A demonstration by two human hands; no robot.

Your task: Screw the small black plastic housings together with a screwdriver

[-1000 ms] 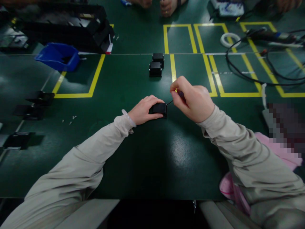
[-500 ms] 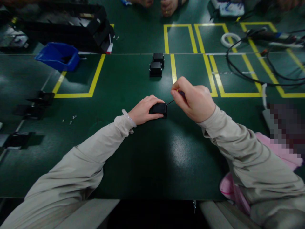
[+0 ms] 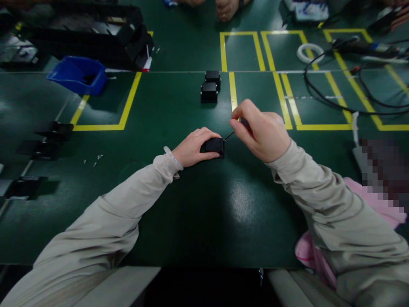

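On the green table, my left hand (image 3: 192,149) is closed around a small black box (image 3: 214,146), thumb along the near side and fingers over the far side. My right hand (image 3: 260,132) grips a screwdriver (image 3: 229,136) by its handle, which the fingers mostly hide. Its thin dark shaft slants down to the left, and the tip meets the right end of the box, where a screw may sit. Two similar black boxes (image 3: 209,92) with small bright screws on their sides stand beyond my hands. Several small loose screws (image 3: 95,163) lie to the left.
A blue bin (image 3: 78,76) and a large black rack (image 3: 96,38) stand at the far left. Black parts (image 3: 27,186) lie at the left. A white tape roll (image 3: 309,53) and a black cable (image 3: 319,97) are at the right. Another person's hand (image 3: 226,9) rests across the table.
My right hand has shifted very slightly, its fingers turning a little on the screwdriver handle. My left hand and the box stay put. At the far right, another person's hand with a dark object has come into view.
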